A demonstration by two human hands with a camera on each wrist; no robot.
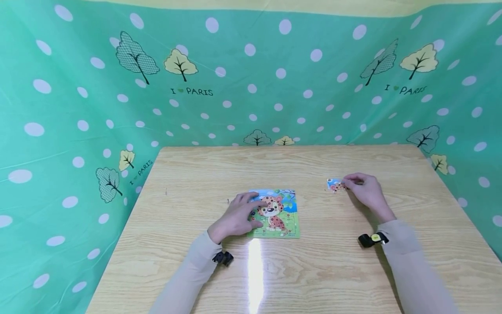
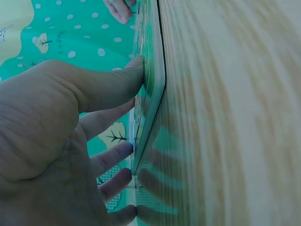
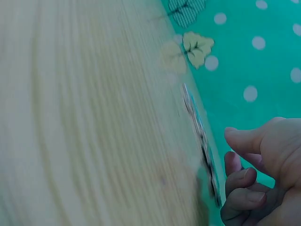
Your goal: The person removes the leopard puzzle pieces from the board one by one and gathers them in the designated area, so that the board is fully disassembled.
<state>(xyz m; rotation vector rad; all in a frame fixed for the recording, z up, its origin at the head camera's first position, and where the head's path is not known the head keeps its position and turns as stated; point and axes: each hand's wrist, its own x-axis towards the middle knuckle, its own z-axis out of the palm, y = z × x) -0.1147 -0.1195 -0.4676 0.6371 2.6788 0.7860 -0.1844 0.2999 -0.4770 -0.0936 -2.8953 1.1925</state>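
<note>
A square jigsaw puzzle (image 1: 276,222) with a spotted leopard cub on grass lies left of the middle of the table. My left hand (image 1: 237,216) rests at its left side, fingers spread over the picture. In the left wrist view the thumb (image 2: 120,84) touches the puzzle board (image 2: 153,103) near its edge. Farther right, a small group of puzzle pieces (image 1: 334,185), blue with spotted fur, lies on the table. My right hand (image 1: 364,189) is over their right end, fingers loosely bent. In the right wrist view, its fingertips are close over the pieces (image 3: 200,136), with nothing visible between them.
The wood-grain table (image 1: 313,270) carries both puzzle parts, with a bright light reflection in front of the board. A green dotted curtain (image 1: 251,109) hangs behind and along the sides. Each wrist wears a small black camera (image 1: 366,240).
</note>
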